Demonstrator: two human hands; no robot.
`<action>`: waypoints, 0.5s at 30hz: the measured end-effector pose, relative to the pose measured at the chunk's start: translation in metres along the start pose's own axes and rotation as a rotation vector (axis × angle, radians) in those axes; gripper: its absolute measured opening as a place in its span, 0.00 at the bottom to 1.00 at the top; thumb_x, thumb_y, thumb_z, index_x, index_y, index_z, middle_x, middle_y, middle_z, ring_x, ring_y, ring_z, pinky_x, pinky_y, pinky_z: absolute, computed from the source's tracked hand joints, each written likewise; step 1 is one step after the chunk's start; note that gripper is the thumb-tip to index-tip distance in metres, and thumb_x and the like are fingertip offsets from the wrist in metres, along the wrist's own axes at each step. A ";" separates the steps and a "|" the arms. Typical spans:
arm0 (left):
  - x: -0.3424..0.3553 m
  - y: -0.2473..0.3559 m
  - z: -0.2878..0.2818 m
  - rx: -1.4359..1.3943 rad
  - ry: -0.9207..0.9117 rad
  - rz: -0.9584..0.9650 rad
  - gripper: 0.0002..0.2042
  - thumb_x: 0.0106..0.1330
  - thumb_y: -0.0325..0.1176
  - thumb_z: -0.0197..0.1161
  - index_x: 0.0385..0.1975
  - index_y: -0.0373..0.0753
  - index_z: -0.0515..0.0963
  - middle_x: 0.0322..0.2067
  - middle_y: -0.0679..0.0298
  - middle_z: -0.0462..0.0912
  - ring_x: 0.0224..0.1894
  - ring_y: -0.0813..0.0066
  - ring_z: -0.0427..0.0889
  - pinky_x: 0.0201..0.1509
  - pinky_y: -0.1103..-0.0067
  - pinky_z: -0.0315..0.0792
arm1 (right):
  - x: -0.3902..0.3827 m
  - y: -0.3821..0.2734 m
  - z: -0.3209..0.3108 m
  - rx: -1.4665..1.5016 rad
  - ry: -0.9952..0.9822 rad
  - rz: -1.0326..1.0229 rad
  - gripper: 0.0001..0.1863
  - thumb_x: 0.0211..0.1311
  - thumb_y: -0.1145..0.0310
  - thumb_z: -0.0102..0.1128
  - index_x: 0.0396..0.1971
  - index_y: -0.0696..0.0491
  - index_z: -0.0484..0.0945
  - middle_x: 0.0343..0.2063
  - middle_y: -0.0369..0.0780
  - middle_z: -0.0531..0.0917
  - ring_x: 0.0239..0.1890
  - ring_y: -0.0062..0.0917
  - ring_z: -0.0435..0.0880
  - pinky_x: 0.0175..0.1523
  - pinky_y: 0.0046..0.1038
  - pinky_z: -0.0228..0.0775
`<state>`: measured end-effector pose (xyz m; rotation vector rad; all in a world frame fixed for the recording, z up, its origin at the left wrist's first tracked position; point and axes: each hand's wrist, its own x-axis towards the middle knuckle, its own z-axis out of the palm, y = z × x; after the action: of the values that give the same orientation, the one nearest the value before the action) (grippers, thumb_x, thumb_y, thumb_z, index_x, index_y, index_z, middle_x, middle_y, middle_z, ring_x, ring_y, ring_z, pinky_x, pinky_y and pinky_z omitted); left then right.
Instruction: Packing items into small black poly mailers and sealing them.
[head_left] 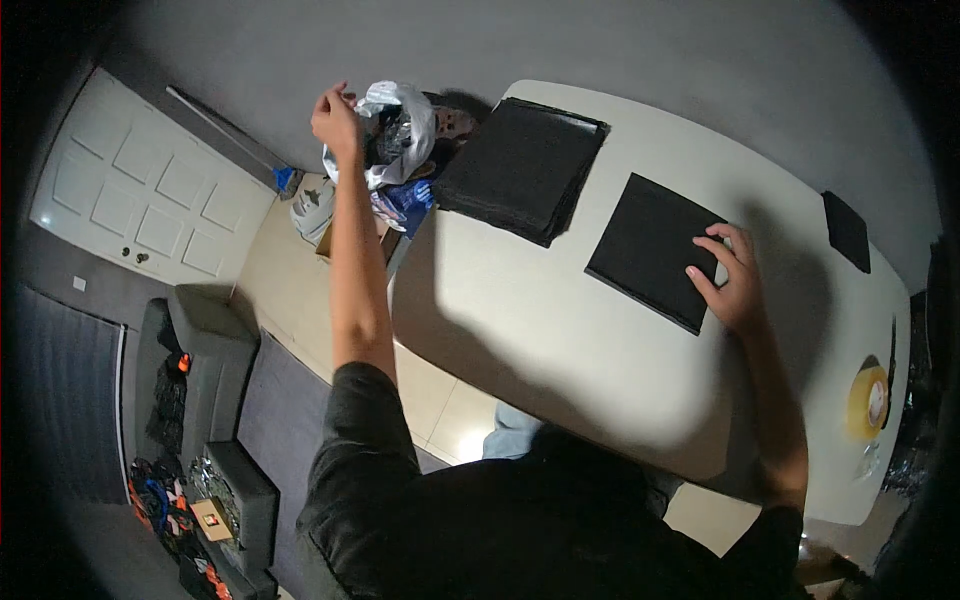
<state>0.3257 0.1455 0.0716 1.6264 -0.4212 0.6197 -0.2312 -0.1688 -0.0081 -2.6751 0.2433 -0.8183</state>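
- Grey wall (600,50) runs behind a white, smooth-looking worktop (480,320) with rounded corners; a white panelled door (150,190) and a grey sofa (210,340) are off to the left.
- Right hand (733,277): half spread, fingers bent and thumb set apart, fingertips on top of the flat black piece (640,245) at its right side; it does not grip it.
- Left hand (337,120): raised at the far left beside a plastic bag (420,112), fingers loosely curled; whether anything is in them cannot be told.
- Flat black piece: lies around the middle of the worktop, turned askew, one corner pointing far, its near edge slanting from left toward near right; it is nearly square, so its long axis is hard to tell.
- Black stack (525,165): left of that piece and apart from it, matt four-sided layers with uneven edges.
- Plastic bag: crinkled, whitish, with dark stuff inside.
- Far right: a smaller dark piece (847,232); nearer, a round yellowish tape roll (867,402).
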 end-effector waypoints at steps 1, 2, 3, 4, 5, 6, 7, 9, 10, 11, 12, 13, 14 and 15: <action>0.029 -0.050 -0.017 0.304 -0.080 -0.039 0.19 0.71 0.44 0.56 0.39 0.35 0.89 0.36 0.51 0.92 0.38 0.59 0.91 0.44 0.67 0.80 | 0.005 -0.004 0.003 0.007 -0.011 -0.003 0.21 0.57 0.68 0.77 0.51 0.55 0.84 0.57 0.43 0.76 0.62 0.40 0.73 0.67 0.43 0.68; 0.057 -0.089 -0.044 0.568 -0.224 -0.073 0.18 0.69 0.42 0.57 0.42 0.35 0.89 0.39 0.49 0.91 0.43 0.54 0.91 0.48 0.64 0.80 | 0.012 -0.008 0.010 0.034 -0.009 -0.023 0.21 0.57 0.68 0.77 0.50 0.55 0.84 0.57 0.43 0.76 0.62 0.40 0.72 0.67 0.43 0.68; 0.091 -0.108 -0.089 0.848 -0.334 -0.099 0.18 0.67 0.41 0.58 0.45 0.35 0.88 0.43 0.46 0.90 0.47 0.49 0.90 0.52 0.62 0.80 | 0.022 -0.015 0.017 0.085 0.031 -0.061 0.21 0.57 0.68 0.77 0.50 0.55 0.84 0.57 0.43 0.76 0.62 0.40 0.72 0.67 0.43 0.68; 0.124 -0.116 -0.151 1.054 -0.386 -0.065 0.18 0.65 0.39 0.59 0.45 0.35 0.88 0.46 0.44 0.89 0.51 0.47 0.89 0.55 0.60 0.80 | 0.031 -0.027 0.022 0.155 0.064 -0.117 0.20 0.57 0.68 0.76 0.50 0.55 0.84 0.56 0.42 0.76 0.62 0.40 0.73 0.67 0.43 0.68; 0.133 -0.128 -0.151 1.218 -0.503 -0.049 0.18 0.63 0.37 0.59 0.46 0.34 0.87 0.49 0.42 0.88 0.55 0.45 0.87 0.58 0.58 0.79 | 0.026 -0.023 0.021 0.174 0.073 -0.117 0.20 0.57 0.69 0.76 0.50 0.55 0.84 0.56 0.42 0.76 0.61 0.39 0.73 0.66 0.42 0.68; 0.097 -0.155 -0.086 1.148 -0.580 -0.052 0.18 0.63 0.37 0.59 0.46 0.34 0.87 0.49 0.42 0.88 0.55 0.45 0.87 0.58 0.58 0.79 | 0.015 -0.011 0.015 0.099 0.046 -0.060 0.20 0.57 0.69 0.76 0.50 0.55 0.84 0.56 0.42 0.76 0.61 0.39 0.73 0.66 0.42 0.68; 0.031 -0.168 -0.004 1.205 -0.855 -0.080 0.18 0.63 0.38 0.62 0.46 0.33 0.87 0.47 0.42 0.88 0.51 0.47 0.88 0.55 0.59 0.80 | -0.001 0.006 0.004 -0.013 -0.001 0.017 0.20 0.57 0.68 0.76 0.49 0.55 0.84 0.55 0.42 0.77 0.61 0.39 0.73 0.66 0.42 0.68; 0.028 -0.167 -0.002 1.357 -1.026 -0.088 0.19 0.62 0.39 0.64 0.47 0.32 0.86 0.46 0.43 0.89 0.48 0.49 0.90 0.52 0.59 0.80 | -0.003 0.005 0.004 -0.027 0.002 0.018 0.20 0.57 0.68 0.76 0.49 0.55 0.84 0.55 0.42 0.77 0.61 0.38 0.73 0.66 0.42 0.68; 0.038 -0.168 0.000 1.306 -0.993 -0.134 0.19 0.62 0.39 0.65 0.47 0.31 0.86 0.46 0.43 0.89 0.48 0.50 0.89 0.51 0.60 0.80 | -0.002 0.004 0.005 -0.001 0.006 0.008 0.20 0.57 0.68 0.76 0.49 0.55 0.84 0.55 0.43 0.77 0.61 0.38 0.73 0.67 0.42 0.68; 0.040 -0.169 0.008 1.252 -0.963 -0.182 0.19 0.62 0.40 0.65 0.46 0.31 0.86 0.45 0.44 0.89 0.48 0.50 0.89 0.51 0.60 0.80 | -0.002 0.003 0.005 0.024 0.006 -0.001 0.19 0.57 0.68 0.75 0.49 0.55 0.84 0.55 0.43 0.76 0.61 0.38 0.73 0.67 0.42 0.68; 0.059 -0.166 -0.004 1.220 -0.908 -0.228 0.20 0.62 0.40 0.65 0.46 0.31 0.86 0.45 0.44 0.89 0.47 0.51 0.89 0.50 0.60 0.80 | 0.002 -0.002 0.008 0.042 0.015 -0.013 0.19 0.57 0.68 0.75 0.49 0.55 0.84 0.55 0.43 0.76 0.61 0.38 0.73 0.67 0.42 0.68; 0.069 -0.166 -0.020 1.185 -0.856 -0.275 0.20 0.62 0.40 0.66 0.46 0.31 0.86 0.44 0.45 0.89 0.47 0.52 0.89 0.50 0.60 0.80 | 0.005 -0.005 0.010 0.052 0.010 -0.021 0.19 0.57 0.68 0.75 0.49 0.55 0.84 0.54 0.44 0.76 0.61 0.38 0.74 0.67 0.42 0.68; 0.074 -0.171 -0.027 1.139 -0.808 -0.323 0.20 0.62 0.41 0.66 0.46 0.31 0.86 0.43 0.45 0.89 0.46 0.52 0.89 0.50 0.61 0.80 | 0.009 -0.007 0.012 0.052 0.000 -0.029 0.19 0.57 0.68 0.75 0.49 0.55 0.84 0.54 0.44 0.76 0.61 0.38 0.74 0.67 0.42 0.68; 0.066 -0.182 -0.024 1.072 -0.783 -0.365 0.20 0.62 0.41 0.66 0.46 0.30 0.86 0.43 0.46 0.89 0.46 0.53 0.89 0.49 0.61 0.80 | 0.008 -0.005 0.010 0.035 -0.005 -0.022 0.19 0.57 0.68 0.75 0.49 0.55 0.84 0.54 0.44 0.76 0.61 0.38 0.74 0.67 0.42 0.68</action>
<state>0.4828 0.2018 -0.0294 2.8930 -0.3362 -0.1820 -0.2187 -0.1640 -0.0096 -2.6509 0.1967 -0.8151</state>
